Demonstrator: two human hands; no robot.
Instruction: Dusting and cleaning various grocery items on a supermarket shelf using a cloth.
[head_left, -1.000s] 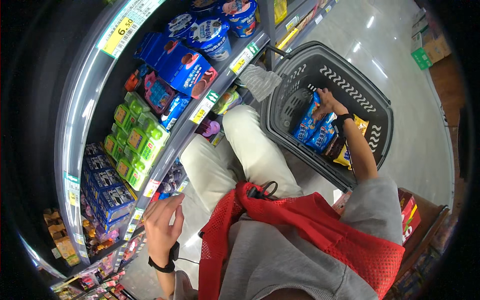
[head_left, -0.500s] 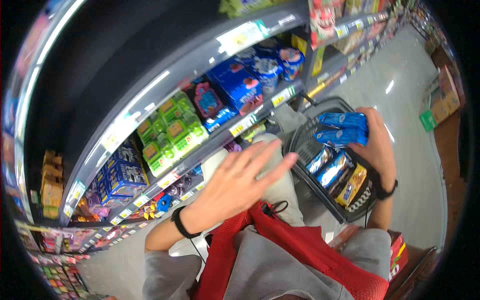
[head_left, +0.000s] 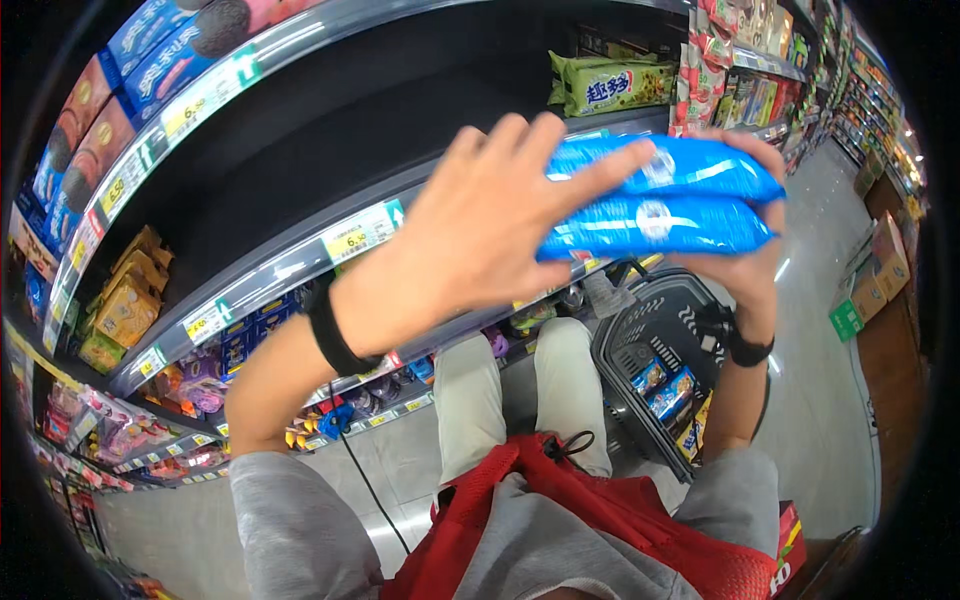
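Observation:
Two blue snack packets (head_left: 665, 225), one above the other, are raised in front of the shelf. My right hand (head_left: 755, 265) is closed round their right end, fingers at the top and thumb side below. At their left end is my left hand (head_left: 480, 215), fingers spread, its index finger overlapping the upper packet; whether it presses on it I cannot tell. Below my right hand stands a dark shopping basket (head_left: 640, 410) holding blue packets (head_left: 672, 393) and a yellow packet (head_left: 692, 430), partly hidden by my arm.
A dark shelf (head_left: 330, 130) spans the front, with green packets (head_left: 615, 88) at its right and yellow packets (head_left: 130, 305) at its left. Blue boxes (head_left: 150, 60) fill the shelf above. Cardboard boxes (head_left: 880, 270) stand across the aisle at right.
My right hand has lifted the two blue packets out of the basket area up to the shelf. My left hand has moved up to their left end. The view has tilted upward.

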